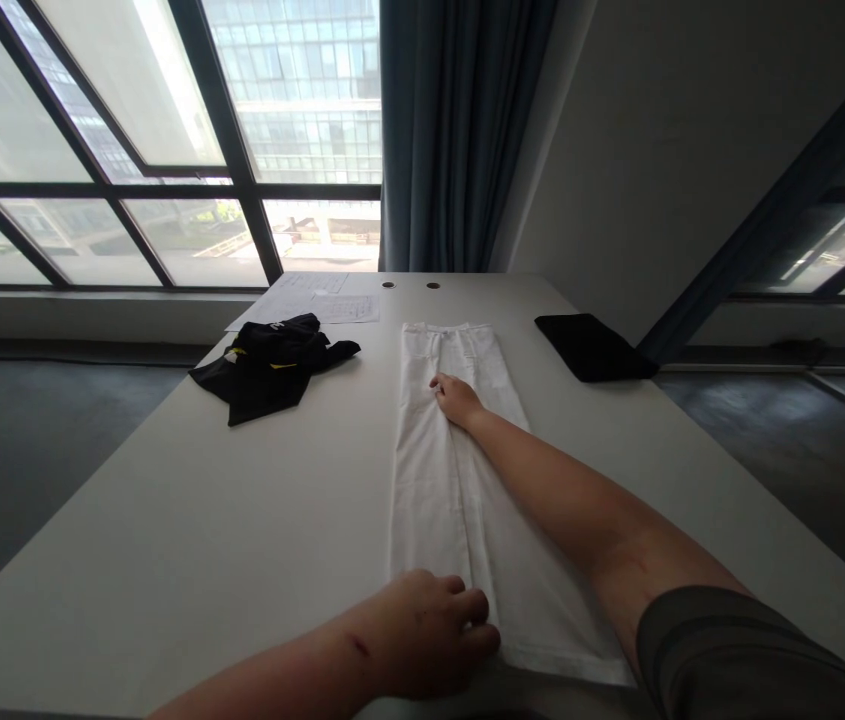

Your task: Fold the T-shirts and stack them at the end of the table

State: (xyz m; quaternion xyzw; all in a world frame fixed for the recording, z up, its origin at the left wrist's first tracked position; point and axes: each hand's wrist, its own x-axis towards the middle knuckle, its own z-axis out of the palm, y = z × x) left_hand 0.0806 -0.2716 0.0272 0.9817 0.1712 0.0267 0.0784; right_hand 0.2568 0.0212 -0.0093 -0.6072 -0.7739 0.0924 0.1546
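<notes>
White trousers (428,490) lie lengthwise on the table, waistband at the far end and leg hems towards me. One leg lies partly along the other, with a long fold edge down the middle. My right hand (456,398) reaches over the upper part and pinches the cloth below the waistband. Down by the near hems, my left hand (433,632) is closed with curled fingers at the end of the left leg. It hides that hem, and the cloth it grips is mostly behind the fingers.
The white table (242,530) also holds a crumpled black garment (272,365) with yellow marks on the left, printed papers (347,308) behind it, and a folded black cloth (593,348) on the right. Two cable holes sit near the far edge, before a blue curtain (459,140) and windows.
</notes>
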